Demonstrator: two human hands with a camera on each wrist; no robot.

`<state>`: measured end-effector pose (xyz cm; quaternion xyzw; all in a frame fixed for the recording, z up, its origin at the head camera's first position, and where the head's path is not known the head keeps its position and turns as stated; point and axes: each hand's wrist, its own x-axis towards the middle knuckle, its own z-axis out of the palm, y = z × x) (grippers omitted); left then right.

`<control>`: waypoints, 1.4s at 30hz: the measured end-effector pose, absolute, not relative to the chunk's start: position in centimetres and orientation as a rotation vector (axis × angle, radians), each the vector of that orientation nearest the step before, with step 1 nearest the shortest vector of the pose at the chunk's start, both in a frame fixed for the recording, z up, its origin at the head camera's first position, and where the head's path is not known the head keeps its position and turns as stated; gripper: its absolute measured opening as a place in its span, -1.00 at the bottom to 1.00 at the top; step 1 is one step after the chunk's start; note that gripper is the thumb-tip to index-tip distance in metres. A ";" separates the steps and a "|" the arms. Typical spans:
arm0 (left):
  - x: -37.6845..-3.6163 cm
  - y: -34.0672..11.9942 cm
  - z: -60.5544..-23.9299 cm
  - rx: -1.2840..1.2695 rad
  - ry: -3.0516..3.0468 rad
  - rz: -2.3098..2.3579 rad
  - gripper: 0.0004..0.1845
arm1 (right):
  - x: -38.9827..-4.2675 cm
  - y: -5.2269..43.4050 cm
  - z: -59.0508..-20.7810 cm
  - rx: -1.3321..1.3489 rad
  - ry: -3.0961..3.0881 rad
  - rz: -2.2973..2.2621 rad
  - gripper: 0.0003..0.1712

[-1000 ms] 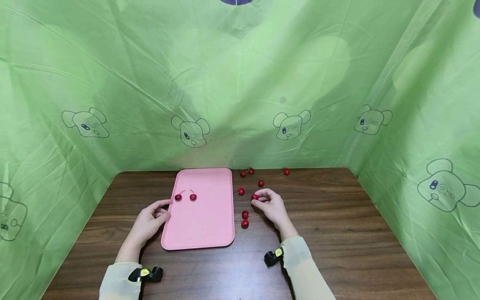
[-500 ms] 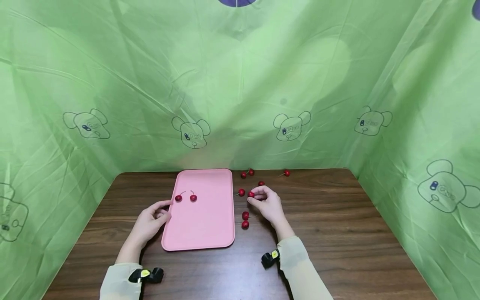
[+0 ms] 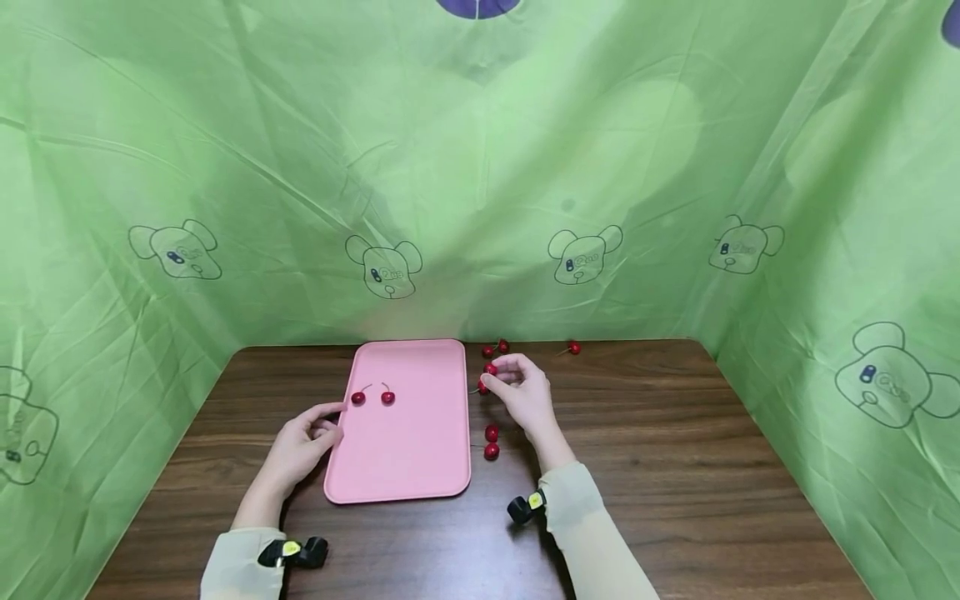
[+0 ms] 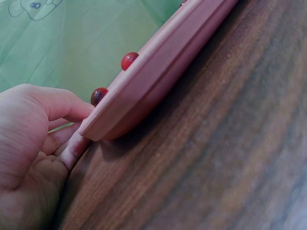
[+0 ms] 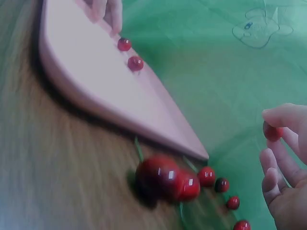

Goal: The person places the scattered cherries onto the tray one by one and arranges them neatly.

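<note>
A: State the room and surface.

B: Green sheeting [image 3: 480,167], with outlined animal heads [image 3: 390,271], fills the upper frame. A dark wood-grain worktop [image 3: 712,483] spans the lower part, glossy at bottom centre.

A: And the tray [image 3: 405,458]?

B: Pink, flat, left of centre. The left hand [image 3: 296,450] grips its left rim.

A: The other?

B: The right hand [image 3: 525,400], right of centre, pinches one cherry [image 3: 490,368], its grip narrow. Two cherries [image 3: 387,397] lie at the tray's left; six loose cherries [image 3: 491,433] lie on the worktop, right of the tray.

A: Handling advice?

B: In my judgement, the pinch should be light but secure, as something round could slip. The fingers should pass clear of the loose cherry at the thumb. The rim wants steadying, lest the pair roll.
</note>
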<state>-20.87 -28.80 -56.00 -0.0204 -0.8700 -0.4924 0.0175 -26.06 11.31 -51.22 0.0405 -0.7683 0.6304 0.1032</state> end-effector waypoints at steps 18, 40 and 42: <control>-21.0 -28.8 -56.0 -0.066 -2.684 -1.568 -0.54 | -27.3 5.0 -50.4 0.164 -2.281 1.977 -0.67; -21.0 -28.9 -56.1 -0.067 -2.692 -1.559 -0.54 | -28.2 1.7 -52.5 0.277 -2.550 1.814 -0.72; -21.0 -29.0 -56.1 -0.068 -2.693 -1.560 -0.54 | -28.3 1.7 -52.7 0.306 -2.557 1.826 -0.73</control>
